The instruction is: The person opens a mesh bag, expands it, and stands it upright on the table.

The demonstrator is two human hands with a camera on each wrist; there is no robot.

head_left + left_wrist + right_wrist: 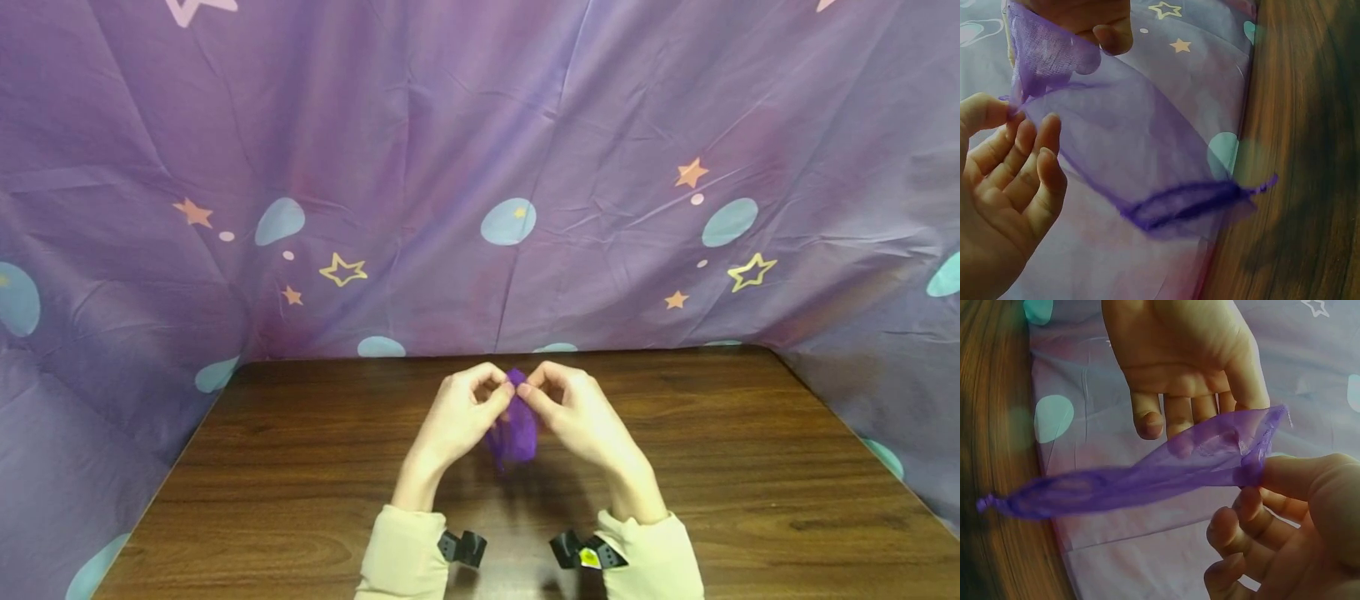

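Observation:
A sheer purple drawstring pouch (519, 437) hangs between both hands above the table, its fabric see-through in the left wrist view. My left hand (465, 414) pinches the pouch's upper end between thumb and fingertips. Close beside it, my right hand (583, 410) pinches the same end with thumb and index finger, its other fingers loosely bent in the right wrist view. The darker gathered band (1185, 203) lies at the far end from the hands, with a short knotted cord (1265, 185) sticking out. Nothing shows inside the pouch.
Below the hands is a dark wood-grain table (300, 467). A purple cloth (420, 167) printed with stars and ovals hangs behind and at both sides. Black wrist devices (462, 548) sit at the cream sleeves (405, 550).

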